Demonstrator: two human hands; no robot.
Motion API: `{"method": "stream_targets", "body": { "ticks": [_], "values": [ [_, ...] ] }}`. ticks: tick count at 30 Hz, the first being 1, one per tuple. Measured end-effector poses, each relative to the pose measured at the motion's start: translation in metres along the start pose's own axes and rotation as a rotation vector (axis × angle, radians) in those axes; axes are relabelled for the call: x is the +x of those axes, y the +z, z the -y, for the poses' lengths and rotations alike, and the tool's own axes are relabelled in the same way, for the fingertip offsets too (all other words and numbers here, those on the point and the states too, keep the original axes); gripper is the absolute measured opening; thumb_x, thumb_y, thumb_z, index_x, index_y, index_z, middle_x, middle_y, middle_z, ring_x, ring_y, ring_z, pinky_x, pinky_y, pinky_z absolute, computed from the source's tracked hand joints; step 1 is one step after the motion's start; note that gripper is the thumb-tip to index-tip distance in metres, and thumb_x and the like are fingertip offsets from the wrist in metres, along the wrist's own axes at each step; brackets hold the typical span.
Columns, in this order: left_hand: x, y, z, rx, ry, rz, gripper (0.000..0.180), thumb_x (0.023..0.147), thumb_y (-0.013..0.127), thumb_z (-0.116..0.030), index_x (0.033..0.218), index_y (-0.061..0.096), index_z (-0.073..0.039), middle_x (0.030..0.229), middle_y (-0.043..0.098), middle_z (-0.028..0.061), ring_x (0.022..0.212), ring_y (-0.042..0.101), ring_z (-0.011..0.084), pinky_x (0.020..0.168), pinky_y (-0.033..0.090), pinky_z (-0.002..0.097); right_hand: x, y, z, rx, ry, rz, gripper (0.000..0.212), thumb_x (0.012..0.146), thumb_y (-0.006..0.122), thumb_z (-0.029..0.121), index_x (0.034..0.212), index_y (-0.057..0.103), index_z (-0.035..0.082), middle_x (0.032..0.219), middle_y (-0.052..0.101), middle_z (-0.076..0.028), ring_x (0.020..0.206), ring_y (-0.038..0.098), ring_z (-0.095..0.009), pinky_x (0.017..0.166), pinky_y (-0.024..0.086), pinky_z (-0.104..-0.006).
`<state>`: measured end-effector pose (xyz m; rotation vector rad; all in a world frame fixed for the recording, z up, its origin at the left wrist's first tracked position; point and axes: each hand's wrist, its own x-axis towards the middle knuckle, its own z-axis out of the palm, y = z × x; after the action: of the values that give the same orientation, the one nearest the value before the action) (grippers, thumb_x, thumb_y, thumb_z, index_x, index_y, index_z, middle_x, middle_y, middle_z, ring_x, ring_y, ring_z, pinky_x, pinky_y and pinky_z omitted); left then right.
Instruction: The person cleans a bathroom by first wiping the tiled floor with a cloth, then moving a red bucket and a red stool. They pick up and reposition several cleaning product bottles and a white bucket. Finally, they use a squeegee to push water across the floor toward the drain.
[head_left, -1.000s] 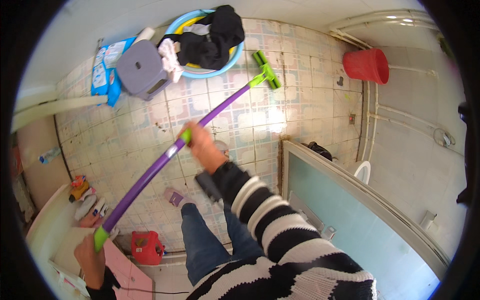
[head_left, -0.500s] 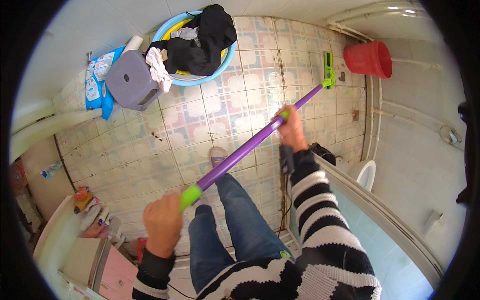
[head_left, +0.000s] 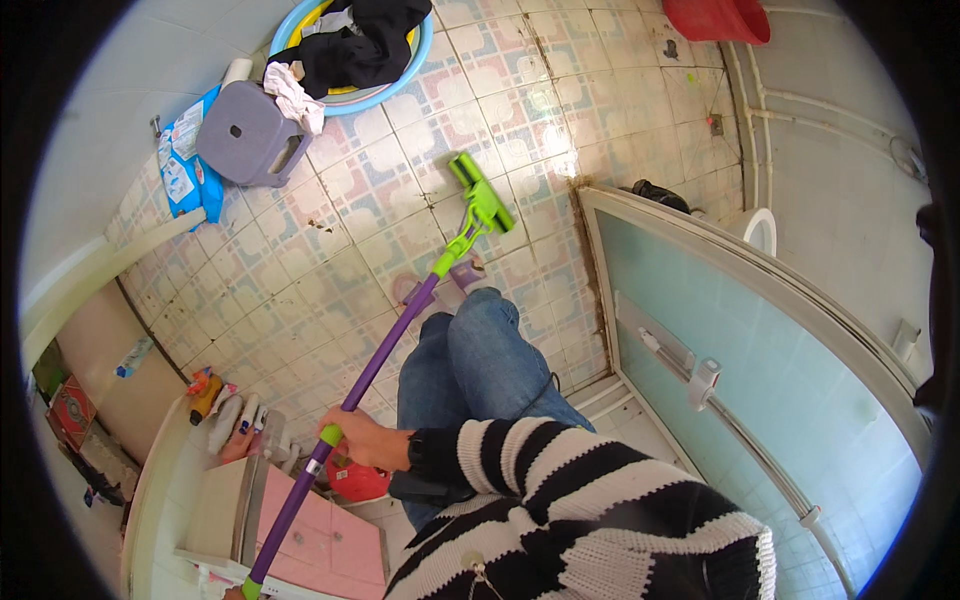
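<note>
My right hand (head_left: 365,438) is closed around the purple pole of a sponge mop (head_left: 385,340), by its green collar. At the lower left edge, a sliver of my left hand (head_left: 234,594) shows at the pole's green end; the rest is cut off by the picture's rim. The pole slants up and right to the green mop head (head_left: 484,207), which is at the tiled floor just beyond my shoes (head_left: 466,273). The head's green holder and dark strip show, but I cannot tell how firmly it touches the tiles.
A blue basin (head_left: 425,50) holding dark clothes and a grey stool (head_left: 245,135) stand at the far left. A red bucket (head_left: 715,18) is at the far right. A glass door (head_left: 690,290) stands on my right. Bottles (head_left: 228,418) and a pink cabinet (head_left: 320,530) are near left.
The mop head has been drawn back from beside the red bucket toward my feet. My right hand has moved down and left with the pole, and my left hand toward the lower edge.
</note>
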<state>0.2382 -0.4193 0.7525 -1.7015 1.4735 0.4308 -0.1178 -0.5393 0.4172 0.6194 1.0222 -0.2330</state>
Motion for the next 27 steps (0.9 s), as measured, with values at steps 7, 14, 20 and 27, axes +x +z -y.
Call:
{"method": "stream_targets", "body": {
  "ticks": [7,14,20,27],
  "values": [
    [0.062,-0.049,-0.043,0.025,0.226,-0.341,0.032,0.065,0.067,0.003,0.094,0.055,-0.002,0.079,0.054,0.0155,0.074,0.053,0.0375,0.064,0.039,0.0469,-0.011,-0.026,0.090,0.042,-0.241,0.122,0.013,0.083,0.059,0.019,0.078,0.064,0.008,0.075,0.065,-0.007,0.065,0.058,-0.015,0.055,0.039,-0.0247],
    [0.201,-0.168,-0.291,-0.141,0.401,-0.470,0.026,0.067,0.065,0.001,0.090,0.057,-0.006,0.074,0.051,0.0103,0.069,0.052,0.0308,0.062,0.039,0.0427,-0.090,-0.121,0.320,0.106,-0.430,-0.055,0.010,0.083,0.057,0.016,0.083,0.056,0.007,0.074,0.061,-0.007,0.071,0.061,-0.021,0.068,0.050,-0.0344],
    [0.263,-0.220,-0.472,-0.207,0.539,-0.574,0.017,0.071,0.063,-0.004,0.085,0.055,-0.008,0.072,0.050,0.0081,0.067,0.053,0.0266,0.060,0.040,0.0391,-0.145,-0.238,0.486,0.166,-0.616,-0.113,0.010,0.079,0.058,0.015,0.080,0.056,0.005,0.071,0.061,-0.009,0.068,0.063,-0.024,0.063,0.050,-0.0333],
    [0.268,-0.239,-0.550,-0.311,0.529,-0.621,0.018,0.070,0.066,-0.009,0.085,0.055,-0.009,0.068,0.049,0.0072,0.060,0.051,0.0272,0.056,0.038,0.0397,-0.202,-0.265,0.537,0.292,-0.801,-0.199,0.009,0.084,0.054,0.009,0.083,0.052,0.001,0.072,0.054,-0.012,0.065,0.055,-0.025,0.062,0.051,-0.0364]
  ]
}}
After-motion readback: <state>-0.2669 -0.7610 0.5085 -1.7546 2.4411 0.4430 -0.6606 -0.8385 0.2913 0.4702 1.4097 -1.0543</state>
